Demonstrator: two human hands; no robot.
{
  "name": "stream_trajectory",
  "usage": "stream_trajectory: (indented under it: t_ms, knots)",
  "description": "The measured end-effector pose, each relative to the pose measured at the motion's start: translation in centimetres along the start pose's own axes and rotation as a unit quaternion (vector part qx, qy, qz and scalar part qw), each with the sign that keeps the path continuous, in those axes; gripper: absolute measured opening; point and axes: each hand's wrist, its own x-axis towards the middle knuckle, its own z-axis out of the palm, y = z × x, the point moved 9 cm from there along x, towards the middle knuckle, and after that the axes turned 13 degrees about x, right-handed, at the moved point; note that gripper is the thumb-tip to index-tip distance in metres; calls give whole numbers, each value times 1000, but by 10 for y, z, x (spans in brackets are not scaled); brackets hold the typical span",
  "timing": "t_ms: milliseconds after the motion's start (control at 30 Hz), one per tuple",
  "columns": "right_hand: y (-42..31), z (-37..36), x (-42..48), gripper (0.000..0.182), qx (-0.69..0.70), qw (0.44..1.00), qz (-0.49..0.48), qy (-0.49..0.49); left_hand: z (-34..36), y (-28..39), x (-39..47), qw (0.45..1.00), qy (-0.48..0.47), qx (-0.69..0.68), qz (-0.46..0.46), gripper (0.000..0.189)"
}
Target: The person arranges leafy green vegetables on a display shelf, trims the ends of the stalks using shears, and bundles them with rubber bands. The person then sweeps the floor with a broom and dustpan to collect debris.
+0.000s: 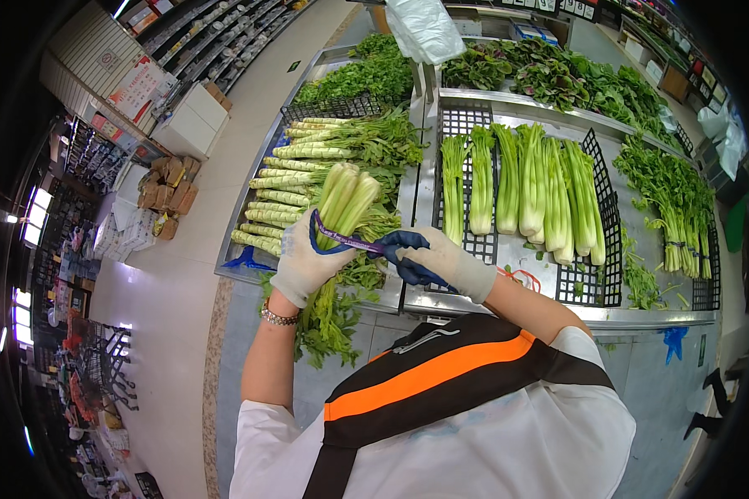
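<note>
My left hand [309, 256], in a white and blue work glove, is closed around a bunch of celery [346, 199], its pale stalk bases up and its leaves hanging down below the wrist. A purple printed tie band [349, 241] lies across the stalks. My right hand [415, 256], gloved the same way, pinches the band's end just right of the bunch. Beyond my right hand, several celery bunches [537, 187] lie side by side on black plastic grid trays, leaves away from me. Stem lettuce [287, 199] is piled on the metal stand behind my left hand.
A metal divider [417, 181] runs between the two display sections. Leafy greens [362, 72] fill the far side, and tied green bunches [680, 237] lie at the right. Plastic bags [424, 28] hang from a post. A red string [524, 279] lies near the front edge [599, 315].
</note>
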Motion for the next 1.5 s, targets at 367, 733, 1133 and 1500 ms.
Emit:
stream_trajectory:
  t_ms: [367, 733, 1133, 1500]
  knots:
    - [-40, 7, -11, 34, -272, 907, -305, 100, 11, 2, -11, 985, -96, -145, 3, 48]
    - [-7, -2, 4, 38, -239, 951, -173, 94, 23, 8, -21, 934, -195, -299, -10, 71]
    - [-40, 30, 28, 33, -142, 977, -157, 15, 18, 6, -20, 917, -227, -328, 5, 99]
    - [-108, 65, 13, 34, -321, 893, -294, 115, -78, 17, -27, 963, 246, -20, 104, 58]
